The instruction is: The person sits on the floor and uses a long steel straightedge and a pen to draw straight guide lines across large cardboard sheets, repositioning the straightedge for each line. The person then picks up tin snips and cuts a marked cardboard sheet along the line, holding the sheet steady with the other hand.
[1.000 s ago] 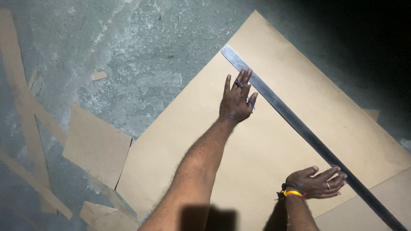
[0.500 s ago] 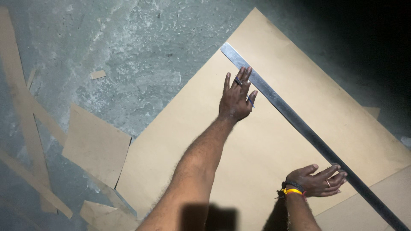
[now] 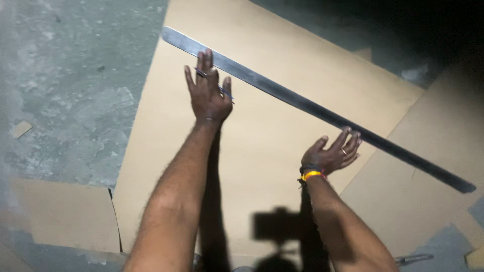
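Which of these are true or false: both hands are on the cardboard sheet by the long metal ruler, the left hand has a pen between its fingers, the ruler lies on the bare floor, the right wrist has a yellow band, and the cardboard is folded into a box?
1. Both hands rest at the long metal ruler on the cardboard sheet. True.
2. The left hand has a pen between its fingers. True.
3. The ruler lies on the bare floor. False: it lies slantwise across the cardboard sheet.
4. The right hand has a yellow band at its wrist. True.
5. The cardboard is folded into a box. False: it lies flat on the concrete floor.
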